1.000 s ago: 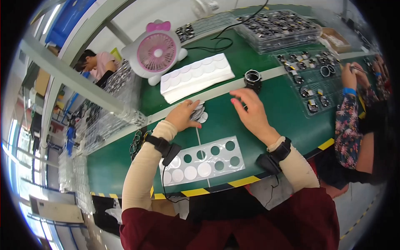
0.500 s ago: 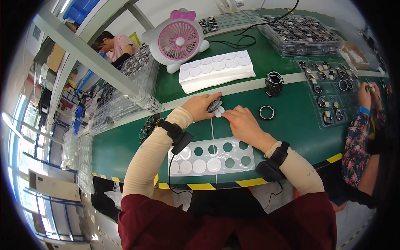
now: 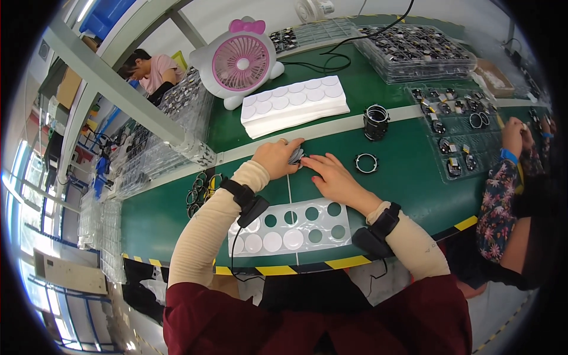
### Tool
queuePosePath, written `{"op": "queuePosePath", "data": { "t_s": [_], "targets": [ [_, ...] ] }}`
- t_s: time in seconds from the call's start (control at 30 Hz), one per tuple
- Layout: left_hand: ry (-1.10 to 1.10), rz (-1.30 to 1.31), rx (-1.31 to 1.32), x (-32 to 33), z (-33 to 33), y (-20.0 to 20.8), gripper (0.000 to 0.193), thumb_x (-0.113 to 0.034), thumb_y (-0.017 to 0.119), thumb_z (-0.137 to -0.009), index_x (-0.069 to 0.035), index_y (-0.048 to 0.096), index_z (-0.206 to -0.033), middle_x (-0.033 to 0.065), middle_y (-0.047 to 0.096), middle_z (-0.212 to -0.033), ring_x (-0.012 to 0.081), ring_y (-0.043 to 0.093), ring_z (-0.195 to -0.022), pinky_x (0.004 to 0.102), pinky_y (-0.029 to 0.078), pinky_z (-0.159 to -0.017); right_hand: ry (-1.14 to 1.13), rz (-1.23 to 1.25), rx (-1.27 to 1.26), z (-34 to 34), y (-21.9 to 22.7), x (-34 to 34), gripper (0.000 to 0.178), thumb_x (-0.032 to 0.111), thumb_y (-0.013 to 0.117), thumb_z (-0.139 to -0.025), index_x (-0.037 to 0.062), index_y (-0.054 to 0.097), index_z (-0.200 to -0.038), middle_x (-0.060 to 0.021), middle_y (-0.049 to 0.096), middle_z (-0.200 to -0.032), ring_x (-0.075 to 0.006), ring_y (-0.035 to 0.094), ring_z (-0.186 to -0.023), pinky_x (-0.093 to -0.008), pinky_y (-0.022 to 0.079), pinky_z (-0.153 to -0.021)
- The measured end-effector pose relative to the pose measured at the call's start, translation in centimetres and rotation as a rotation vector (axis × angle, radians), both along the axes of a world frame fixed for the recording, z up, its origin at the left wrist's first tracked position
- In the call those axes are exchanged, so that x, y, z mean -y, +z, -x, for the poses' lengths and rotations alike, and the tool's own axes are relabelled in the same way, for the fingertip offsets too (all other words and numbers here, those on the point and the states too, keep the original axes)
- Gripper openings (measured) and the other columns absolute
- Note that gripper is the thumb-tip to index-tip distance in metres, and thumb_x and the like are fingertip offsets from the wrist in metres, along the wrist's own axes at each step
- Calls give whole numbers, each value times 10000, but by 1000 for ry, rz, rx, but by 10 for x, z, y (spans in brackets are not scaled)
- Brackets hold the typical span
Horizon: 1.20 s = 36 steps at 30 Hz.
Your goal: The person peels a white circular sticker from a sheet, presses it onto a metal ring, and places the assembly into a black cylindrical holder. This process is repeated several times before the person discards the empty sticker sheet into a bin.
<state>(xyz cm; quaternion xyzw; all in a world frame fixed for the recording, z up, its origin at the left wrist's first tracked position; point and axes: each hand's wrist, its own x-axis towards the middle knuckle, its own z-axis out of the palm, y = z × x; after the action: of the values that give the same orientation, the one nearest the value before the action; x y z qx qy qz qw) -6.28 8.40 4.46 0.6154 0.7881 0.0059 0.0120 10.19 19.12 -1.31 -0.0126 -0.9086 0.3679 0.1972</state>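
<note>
"What does the head view give you?"

"From my station, I see the left hand (image 3: 275,158) just beyond the die-cut sheet (image 3: 303,226), thumb and fingers closed on a small bunch of grey discs (image 3: 296,155)."

"And the right hand (image 3: 334,177)?"

"Close against it, also beyond the sheet, fingertips at the bunch's right side. I can't tell whether they pinch a disc or merely touch."

"What's on the sheet?"

"White discs (image 3: 273,242) fill its left part; round holes elsewhere show the green table (image 3: 402,195)."

"And around it?"

"Beyond the sheet and to its right, I have a single black ring (image 3: 357,163) lying flat, with an upright stack of black rings (image 3: 376,125) farther off. Past the hands, beyond the sheet, there's a white paper stack (image 3: 296,109) bearing circles, then a pink-and-white fan (image 3: 239,64) farther left. Left of the sheet sits a cluster of dark rings (image 3: 194,200). Well to its right, a clear tray (image 3: 482,137) holds small electronic modules (image 3: 454,167), near a co-worker's hand (image 3: 515,133)."
</note>
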Motion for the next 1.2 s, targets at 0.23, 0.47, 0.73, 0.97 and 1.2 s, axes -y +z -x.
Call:
{"op": "queuePosePath", "data": {
  "t_s": [0.23, 0.47, 0.73, 0.97, 1.2],
  "targets": [
    [-2, -69, 99, -3, 3, 7, 543, -283, 652, -679, -174, 508, -1192, 174, 615, -893, 326, 615, -785, 398, 495, -706, 15, 44, -16, 0, 1, -3, 410, 61, 527, -806, 59, 487, -1214, -157, 505, -1202, -286, 413, -1191, -424, 241, -1052],
    [10, -92, 353, 3, 22, 15, 555, -174, 633, -696, -180, 497, -1234, 164, 611, -981, 256, 622, -786, 322, 492, -734, 28, 23, -8, 0, 4, -3, 396, 58, 528, -807, 43, 496, -1202, -162, 510, -1197, -285, 411, -1195, -426, 240, -1052],
    [75, -203, 694, 15, 36, 10, 561, -212, 632, -717, -165, 474, -1253, 140, 628, -970, 296, 612, -842, 344, 483, -765, 39, 6, 0, -1, 5, -3, 382, 86, 538, -814, 43, 508, -1193, -146, 516, -1199, -280, 406, -1201, -426, 237, -1050],
    [-54, -128, 416, 11, 28, 3, 579, -194, 630, -766, -160, 417, -1304, 143, 583, -1104, 295, 606, -889, 321, 473, -808, 60, -291, -26, 14, 5, 6, 367, 188, 523, -846, 45, 518, -1184, -100, 499, -1237, -301, 373, -1218, -443, 232, -1041],
    [35, -36, 204, 10, 3, 7, 626, -248, 662, -748, -173, 400, -1312, 142, 534, -1175, 314, 591, -932, 346, 463, -824, 61, -314, 48, 23, 9, 6, 355, 197, 498, -860, 72, 526, -1191, -79, 487, -1258, -313, 357, -1229, -452, 221, -1045]
  ]
}}
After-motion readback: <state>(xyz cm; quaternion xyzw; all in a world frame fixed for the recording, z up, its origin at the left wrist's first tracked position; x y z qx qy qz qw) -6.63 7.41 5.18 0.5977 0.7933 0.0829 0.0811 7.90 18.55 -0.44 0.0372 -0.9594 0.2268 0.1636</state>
